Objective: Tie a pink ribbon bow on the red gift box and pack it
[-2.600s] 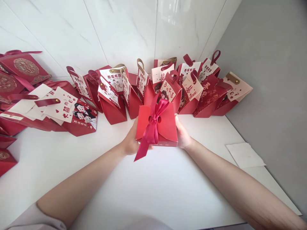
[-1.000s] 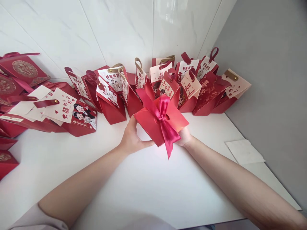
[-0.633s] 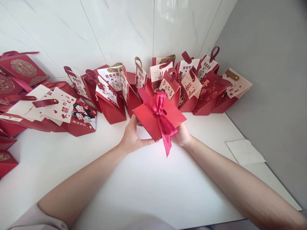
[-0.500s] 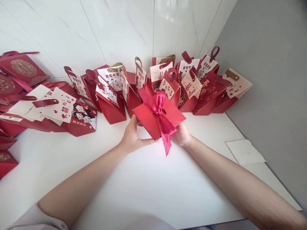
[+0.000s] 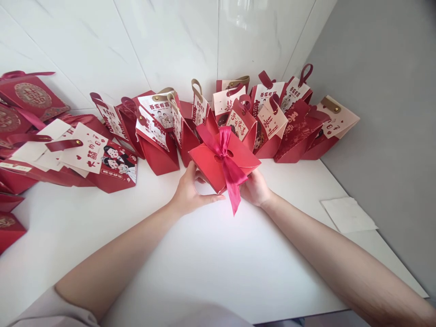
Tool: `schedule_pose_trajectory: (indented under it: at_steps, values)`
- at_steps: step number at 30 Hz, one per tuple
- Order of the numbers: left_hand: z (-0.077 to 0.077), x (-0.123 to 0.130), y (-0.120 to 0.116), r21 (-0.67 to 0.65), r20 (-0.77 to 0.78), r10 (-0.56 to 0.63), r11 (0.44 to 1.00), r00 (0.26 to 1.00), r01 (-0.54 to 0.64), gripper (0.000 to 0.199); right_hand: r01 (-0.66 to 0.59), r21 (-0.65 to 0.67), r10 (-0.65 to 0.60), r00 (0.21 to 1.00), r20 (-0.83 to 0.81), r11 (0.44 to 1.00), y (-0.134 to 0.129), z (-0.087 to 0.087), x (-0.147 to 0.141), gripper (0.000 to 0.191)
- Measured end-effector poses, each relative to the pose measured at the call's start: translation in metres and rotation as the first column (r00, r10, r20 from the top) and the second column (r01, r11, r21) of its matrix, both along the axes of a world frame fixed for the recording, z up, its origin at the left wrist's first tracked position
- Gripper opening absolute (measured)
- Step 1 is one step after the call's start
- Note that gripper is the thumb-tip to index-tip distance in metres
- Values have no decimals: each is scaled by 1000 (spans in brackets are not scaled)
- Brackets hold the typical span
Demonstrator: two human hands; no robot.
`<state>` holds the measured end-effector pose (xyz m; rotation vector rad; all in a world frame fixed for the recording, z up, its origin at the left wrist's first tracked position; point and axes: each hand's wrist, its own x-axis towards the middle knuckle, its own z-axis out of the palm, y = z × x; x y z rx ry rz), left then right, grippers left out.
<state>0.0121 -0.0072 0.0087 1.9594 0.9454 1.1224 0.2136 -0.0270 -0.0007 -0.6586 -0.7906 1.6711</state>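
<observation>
Your left hand (image 5: 189, 190) and right hand (image 5: 255, 187) have a box-wide grip around the red box (image 5: 208, 160), ribbon (image 5: 232, 175) on top; more boxes (image 5: 158, 156) behind on the table (image 5: 218, 259)

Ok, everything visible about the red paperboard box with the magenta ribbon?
The red box, seemingly paperboard, has curved top flaps closed, with dark holes where a glossy, satin-looking magenta ribbon is knotted, one tail hanging past the near side. It is turned, a corner toward the camera, held between the left hand and right hand, in front of red-and-white gift boxes. Its underside is hidden.
</observation>
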Motion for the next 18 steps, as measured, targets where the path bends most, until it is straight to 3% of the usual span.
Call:
schedule_pose_trajectory:
  at_steps: [5, 12, 18]
  values:
    - [0, 1, 0, -100, -21, -54, 994, 998, 52, 77, 11, -54, -12, 1000, -12, 998, 1, -1, 1, 40]
    - [-1, 3, 1, -130, -63, -83, 989, 995, 74, 67, 24, -94, -23, 1000, 7, 995, 0, 3, 2, 40]
    - [0, 3, -5, 10, -61, 64, 998, 996, -63, 79, 8, -20, -8, 1000, -10, 1000, -1, 4, 1, 40]
